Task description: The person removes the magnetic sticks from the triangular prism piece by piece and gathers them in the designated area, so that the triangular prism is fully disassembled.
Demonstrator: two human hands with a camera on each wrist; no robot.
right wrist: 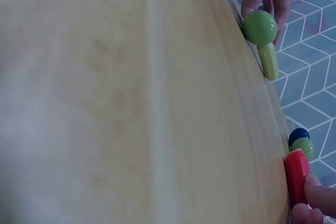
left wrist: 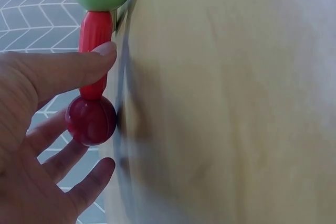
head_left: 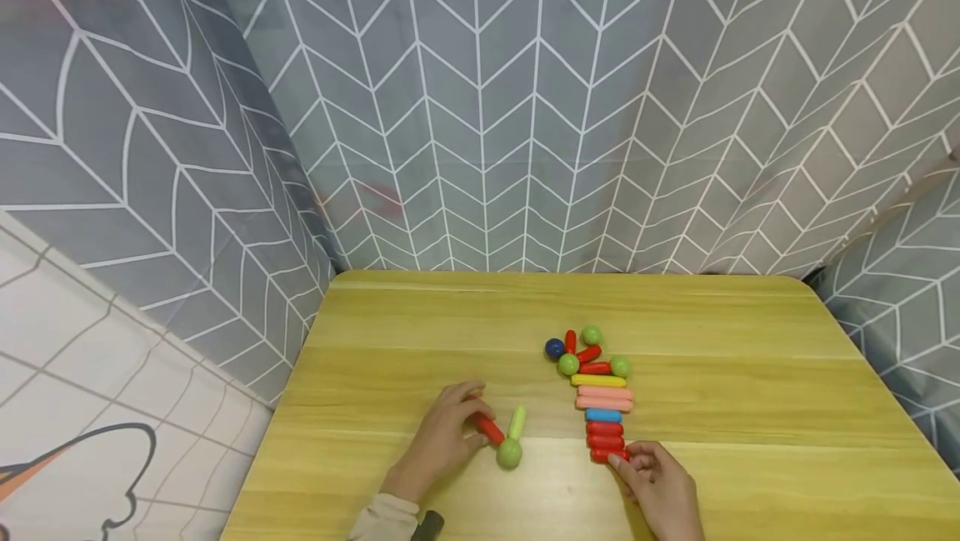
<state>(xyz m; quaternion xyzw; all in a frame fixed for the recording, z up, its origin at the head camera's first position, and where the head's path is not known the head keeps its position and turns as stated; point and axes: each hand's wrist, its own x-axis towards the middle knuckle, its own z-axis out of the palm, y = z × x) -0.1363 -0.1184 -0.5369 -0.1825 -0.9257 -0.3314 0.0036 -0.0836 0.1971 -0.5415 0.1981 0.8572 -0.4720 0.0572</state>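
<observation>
My left hand holds a red stick between thumb and fingers. One end of that stick meets a green ball; a dark red ball sits at the other, beside the spread fingers. A yellow-green stick also juts from the green ball. Farther right, my right hand pinches the right end of another red stick, nearest in a column of sticks. In the right wrist view, thumb and fingertips are on this red stick.
Beyond the right hand, the column has more red sticks, a blue stick, pink sticks and a yellow stick. Past it lie several red sticks with green balls and a dark blue ball. A patterned curtain hangs behind the wooden table.
</observation>
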